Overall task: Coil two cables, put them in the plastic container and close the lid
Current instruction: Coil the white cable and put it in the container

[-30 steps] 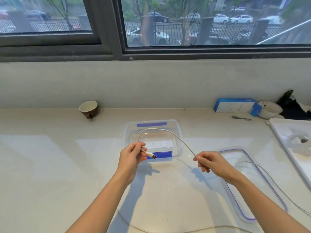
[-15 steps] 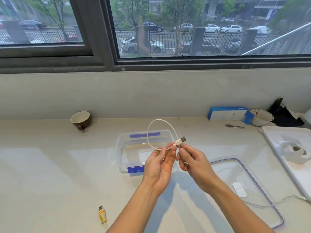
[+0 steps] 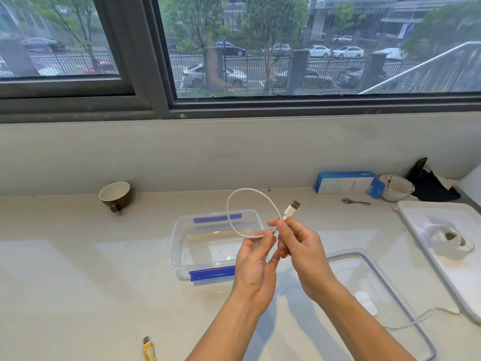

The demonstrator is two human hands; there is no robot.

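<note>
A white USB cable (image 3: 235, 198) makes one round loop above the clear plastic container (image 3: 179, 235), which has blue clips and stands open. My left hand (image 3: 256, 261) pinches the loop where it crosses. My right hand (image 3: 299, 246) pinches the same crossing just below the plug (image 3: 292, 208), which points up and right. The rest of this cable trails down across the clear lid (image 3: 406, 306) lying to the right. A second plug with a yellow body (image 3: 149, 348) lies on the counter at the bottom left; its cable runs out of view.
A brown cup (image 3: 115, 195) lies on its side at the back left. At the back right are a blue box (image 3: 346, 183), a spoon (image 3: 355, 202), a white bowl (image 3: 395, 187) and a black object. A white tray (image 3: 463, 272) with a tape roll (image 3: 447, 242) fills the right edge.
My hands came together and formed the cable into a loop, raised above the container. The plug turned from pointing down-right to up-right. The view tilted upward.
</note>
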